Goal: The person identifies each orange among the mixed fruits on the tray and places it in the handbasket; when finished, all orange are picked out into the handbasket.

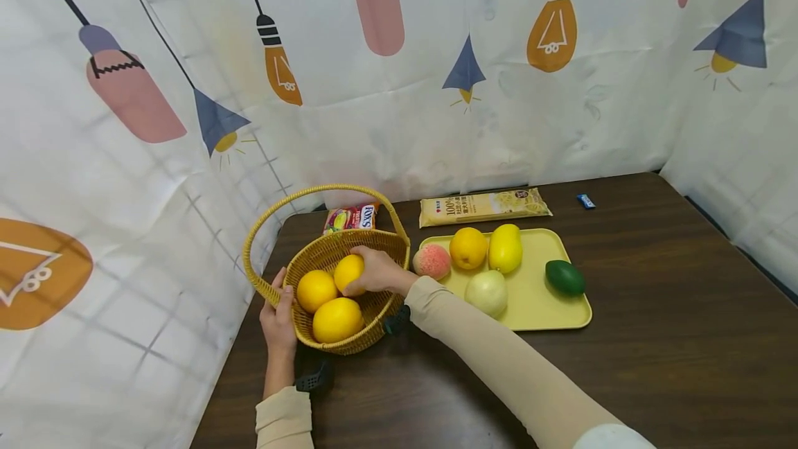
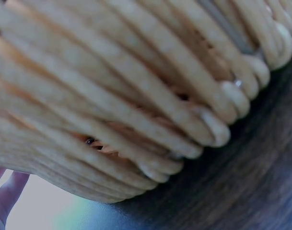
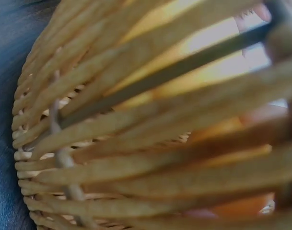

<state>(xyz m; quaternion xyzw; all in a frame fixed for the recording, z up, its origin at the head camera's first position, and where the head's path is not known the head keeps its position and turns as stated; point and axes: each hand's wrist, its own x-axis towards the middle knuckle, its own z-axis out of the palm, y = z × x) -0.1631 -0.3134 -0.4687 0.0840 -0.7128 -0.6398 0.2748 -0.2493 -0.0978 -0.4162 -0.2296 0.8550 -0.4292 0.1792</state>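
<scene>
A woven basket [image 1: 358,346] with a tall arched handle stands at the left of the table. My left hand [image 1: 278,317] grips its left rim near the foot of the handle; in the left wrist view the weave of the basket [image 2: 136,96] fills most of the frame. Reaching inside, my right hand [image 1: 378,271] holds a yellow-orange round fruit [image 1: 348,271]. Beside that fruit lie an orange [image 1: 316,290] and a larger yellow fruit [image 1: 338,320], perhaps a lemon. The right wrist view looks through the basket's side [image 3: 112,158], with blurred fruit behind the strands.
Right of the basket, a yellow tray [image 1: 548,314] bears a peach [image 1: 432,261], an orange [image 1: 468,248], a long yellow fruit [image 1: 505,249], a pale green round fruit [image 1: 486,294] and a dark green fruit [image 1: 564,278]. Behind lie a noodle packet [image 1: 485,207], a candy bag [image 1: 351,218] and a small blue packet [image 1: 586,201].
</scene>
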